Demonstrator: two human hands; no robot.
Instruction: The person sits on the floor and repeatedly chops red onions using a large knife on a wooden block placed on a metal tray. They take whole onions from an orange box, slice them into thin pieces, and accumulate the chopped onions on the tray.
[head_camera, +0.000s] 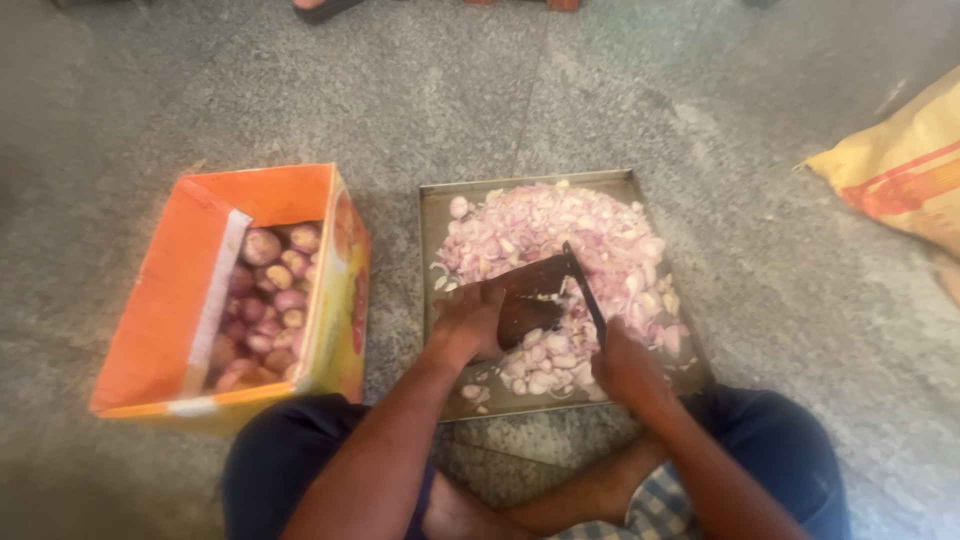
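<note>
The floor (700, 110) is grey speckled stone, a thin seam running down it toward the person's crossed legs; a square metal tray (432, 215) heaped with chopped pink onion (560, 230) lies flat on it at centre; just left of the tray stands an open orange cardboard box (160, 320) holding peeled onions (265, 300); a yellow sack (900, 165) rests at the right edge, well apart.

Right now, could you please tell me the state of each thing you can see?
Metal tray: flat on the floor, heaped with chopped onion.
Chopped onion: loose pieces.
Orange cardboard box: open, holding peeled whole onions.
Blade: above the tray.
Left hand: on the blade's dark base.
Right hand: at the blade.
</note>
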